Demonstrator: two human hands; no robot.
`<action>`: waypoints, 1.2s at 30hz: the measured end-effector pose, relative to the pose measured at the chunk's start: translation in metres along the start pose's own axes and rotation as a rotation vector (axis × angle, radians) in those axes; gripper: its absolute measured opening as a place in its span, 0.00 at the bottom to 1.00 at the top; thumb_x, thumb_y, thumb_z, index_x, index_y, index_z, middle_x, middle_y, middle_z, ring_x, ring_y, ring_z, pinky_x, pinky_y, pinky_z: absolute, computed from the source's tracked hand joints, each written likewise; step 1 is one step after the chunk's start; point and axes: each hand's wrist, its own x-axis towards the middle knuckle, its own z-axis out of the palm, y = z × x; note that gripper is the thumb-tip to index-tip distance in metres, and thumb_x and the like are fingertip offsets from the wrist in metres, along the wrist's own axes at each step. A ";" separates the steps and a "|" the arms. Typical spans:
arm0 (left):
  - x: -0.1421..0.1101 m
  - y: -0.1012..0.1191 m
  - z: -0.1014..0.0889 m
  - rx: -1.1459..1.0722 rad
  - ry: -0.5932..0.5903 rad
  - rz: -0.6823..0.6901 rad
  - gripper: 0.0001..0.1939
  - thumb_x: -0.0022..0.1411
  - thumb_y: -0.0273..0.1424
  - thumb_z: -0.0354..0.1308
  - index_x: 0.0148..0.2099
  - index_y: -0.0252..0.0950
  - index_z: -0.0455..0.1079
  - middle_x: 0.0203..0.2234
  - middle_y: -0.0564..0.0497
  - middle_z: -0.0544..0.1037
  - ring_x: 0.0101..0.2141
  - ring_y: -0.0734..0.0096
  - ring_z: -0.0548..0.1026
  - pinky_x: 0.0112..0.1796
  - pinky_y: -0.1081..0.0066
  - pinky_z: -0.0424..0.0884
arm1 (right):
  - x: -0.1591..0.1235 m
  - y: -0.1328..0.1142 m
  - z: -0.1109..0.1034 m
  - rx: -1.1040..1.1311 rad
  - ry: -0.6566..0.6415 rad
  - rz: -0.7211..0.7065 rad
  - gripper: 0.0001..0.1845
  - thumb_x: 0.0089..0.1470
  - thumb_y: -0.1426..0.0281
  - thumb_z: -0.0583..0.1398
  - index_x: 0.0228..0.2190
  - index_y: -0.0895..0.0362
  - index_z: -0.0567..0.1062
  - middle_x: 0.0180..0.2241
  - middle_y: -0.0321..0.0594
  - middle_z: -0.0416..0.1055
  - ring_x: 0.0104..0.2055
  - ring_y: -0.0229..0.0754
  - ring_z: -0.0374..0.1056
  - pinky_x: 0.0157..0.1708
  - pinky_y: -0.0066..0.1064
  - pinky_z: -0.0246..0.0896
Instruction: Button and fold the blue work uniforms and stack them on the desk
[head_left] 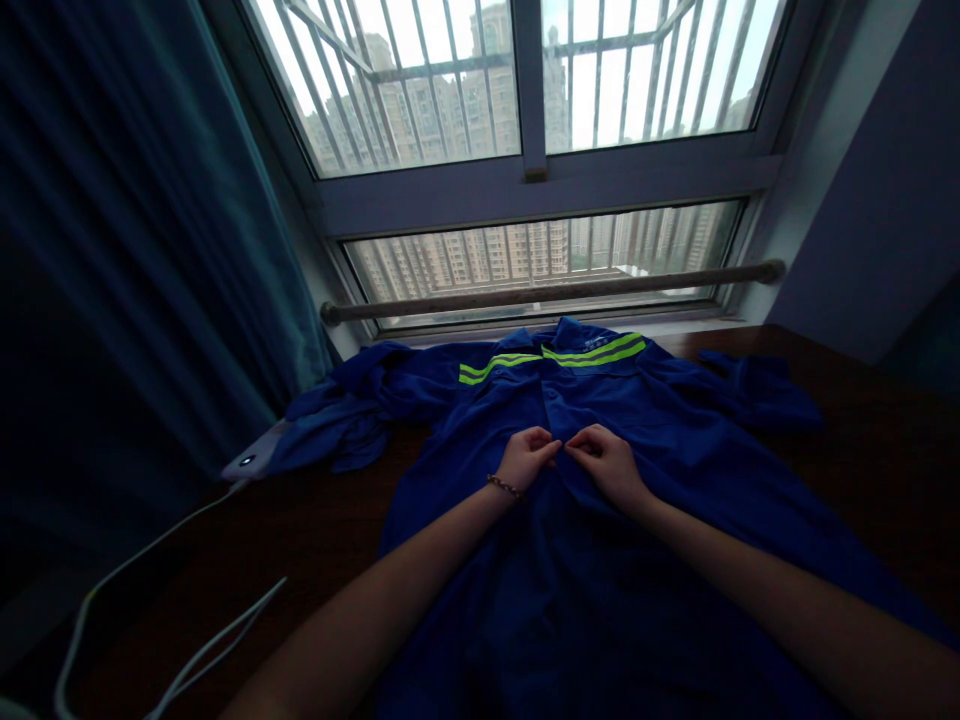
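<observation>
A blue work coverall or jacket (645, 430) with yellow-green reflective bands across the chest lies spread out, its collar toward the window. My left hand (526, 457), with a beaded bracelet on the wrist, pinches the front placket below the chest. Facing it, my right hand (606, 460) pinches the other side of the same placket, fingertips almost touching the left ones. Whether a button sits between the fingers is hidden. One sleeve (442, 375) stretches out to the left, and the other sleeve (765, 395) lies to the right.
Under the garment is a dark wooden surface (330, 540). A white cable (157, 545) runs along the left to a pale device (251, 458) partly under the sleeve. Behind stand a barred window (532, 110) and a horizontal rail (547, 293); a blue curtain (172, 200) hangs left.
</observation>
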 end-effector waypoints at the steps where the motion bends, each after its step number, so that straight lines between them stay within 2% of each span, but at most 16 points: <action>1: 0.000 0.000 0.000 -0.018 0.001 -0.002 0.16 0.38 0.37 0.66 0.24 0.31 0.64 0.16 0.57 0.69 0.18 0.79 0.68 0.21 0.78 0.66 | 0.000 0.000 0.000 0.000 -0.001 -0.005 0.04 0.45 0.69 0.58 0.23 0.57 0.71 0.26 0.35 0.66 0.26 0.35 0.64 0.28 0.27 0.59; 6: 0.003 -0.002 -0.001 -0.099 0.018 0.000 0.18 0.36 0.37 0.66 0.24 0.32 0.63 0.16 0.57 0.69 0.18 0.79 0.68 0.22 0.78 0.66 | -0.001 0.001 0.001 0.032 0.003 0.000 0.05 0.46 0.68 0.57 0.26 0.56 0.71 0.28 0.36 0.68 0.28 0.36 0.65 0.29 0.28 0.60; 10: 0.003 -0.002 -0.001 -0.134 0.028 -0.004 0.19 0.34 0.38 0.67 0.25 0.32 0.63 0.16 0.58 0.69 0.18 0.80 0.68 0.22 0.78 0.65 | -0.001 -0.001 0.001 0.060 0.009 0.082 0.07 0.44 0.67 0.58 0.28 0.57 0.71 0.28 0.36 0.69 0.28 0.37 0.66 0.30 0.29 0.61; 14: 0.003 -0.003 -0.002 -0.202 -0.010 -0.002 0.19 0.34 0.36 0.67 0.25 0.32 0.63 0.16 0.58 0.70 0.18 0.81 0.67 0.22 0.78 0.64 | 0.000 -0.002 0.000 0.054 0.001 0.161 0.09 0.43 0.65 0.59 0.27 0.57 0.71 0.27 0.36 0.71 0.28 0.38 0.67 0.30 0.29 0.61; 19: 0.004 -0.005 -0.004 -0.239 -0.040 0.018 0.18 0.35 0.33 0.67 0.25 0.32 0.62 0.16 0.58 0.70 0.18 0.82 0.67 0.24 0.78 0.64 | 0.001 0.001 0.000 0.069 -0.015 0.174 0.10 0.41 0.65 0.60 0.28 0.58 0.73 0.27 0.37 0.72 0.27 0.38 0.67 0.28 0.29 0.60; 27: 0.003 -0.003 -0.004 -0.077 -0.067 0.054 0.17 0.37 0.35 0.66 0.25 0.33 0.62 0.18 0.57 0.69 0.20 0.79 0.68 0.24 0.77 0.64 | 0.004 0.012 0.003 0.187 -0.072 0.209 0.10 0.39 0.69 0.60 0.28 0.58 0.69 0.26 0.36 0.70 0.25 0.36 0.65 0.24 0.26 0.59; 36: 0.000 -0.002 0.000 0.011 -0.115 0.104 0.12 0.43 0.30 0.61 0.26 0.34 0.60 0.17 0.58 0.68 0.19 0.80 0.67 0.24 0.77 0.64 | 0.004 0.015 0.006 0.289 -0.046 0.242 0.12 0.36 0.68 0.60 0.25 0.55 0.61 0.24 0.33 0.67 0.21 0.33 0.61 0.19 0.24 0.55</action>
